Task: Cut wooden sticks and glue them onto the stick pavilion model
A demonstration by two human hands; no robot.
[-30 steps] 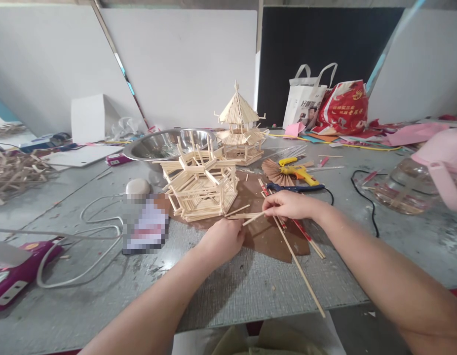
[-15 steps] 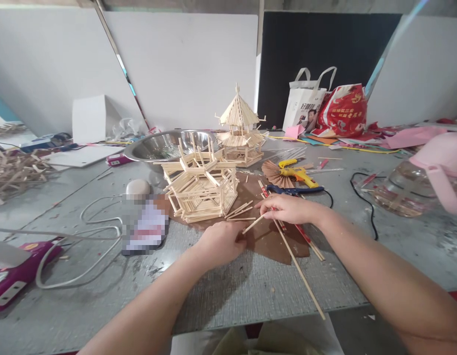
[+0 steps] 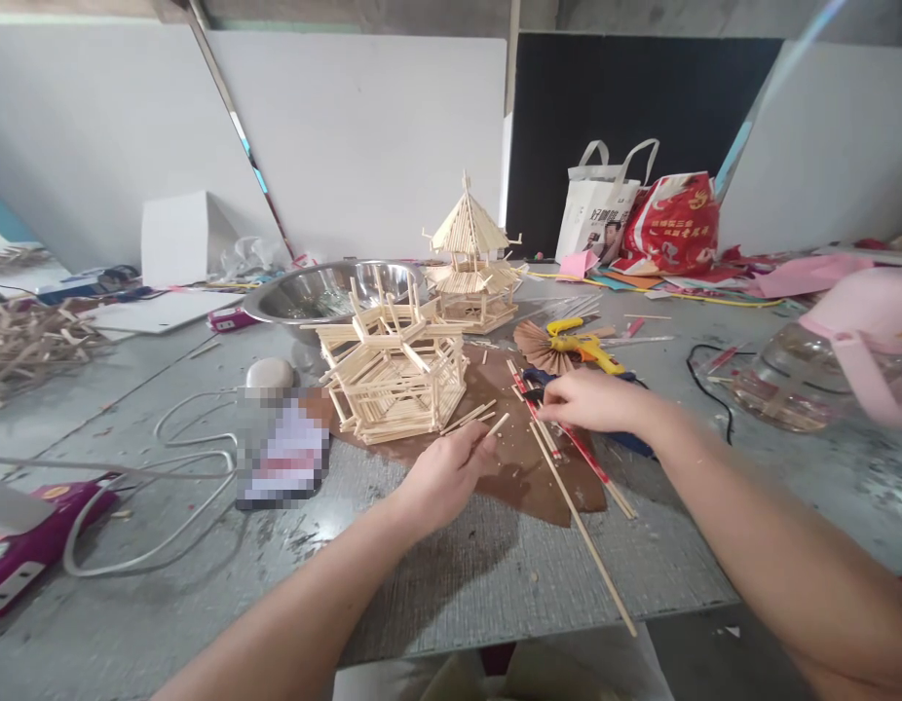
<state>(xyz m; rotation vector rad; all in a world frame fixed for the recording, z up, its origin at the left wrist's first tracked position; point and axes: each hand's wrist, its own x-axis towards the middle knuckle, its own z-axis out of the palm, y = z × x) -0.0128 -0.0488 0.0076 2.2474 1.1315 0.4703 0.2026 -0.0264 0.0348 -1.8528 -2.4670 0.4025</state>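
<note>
My left hand (image 3: 445, 477) is closed on a short wooden stick (image 3: 499, 424), whose free end points up and to the right. My right hand (image 3: 601, 399) is closed around blue-handled pliers (image 3: 632, 444), which it partly covers; their dark tip shows by my fingers. Below it on a brown sheet (image 3: 520, 492) lie a long thin stick (image 3: 583, 531) and sticks in red paper sleeves (image 3: 583, 450). A few cut sticks (image 3: 469, 417) lie beyond my left hand. Left of them stands an open six-sided stick frame (image 3: 396, 375).
A stick pagoda (image 3: 471, 239) stands behind the frame, beside a steel bowl (image 3: 297, 287). A yellow glue gun (image 3: 593, 350) and a folded paper fan (image 3: 543, 343) lie past my right hand. At right is a pink-lidded jug (image 3: 794, 385); at left, a white cable (image 3: 155, 497) and purple power strip (image 3: 46, 535).
My right hand has let go of the short stick and moved right onto the pliers. My left hand keeps the stick, now tilted up, slightly raised.
</note>
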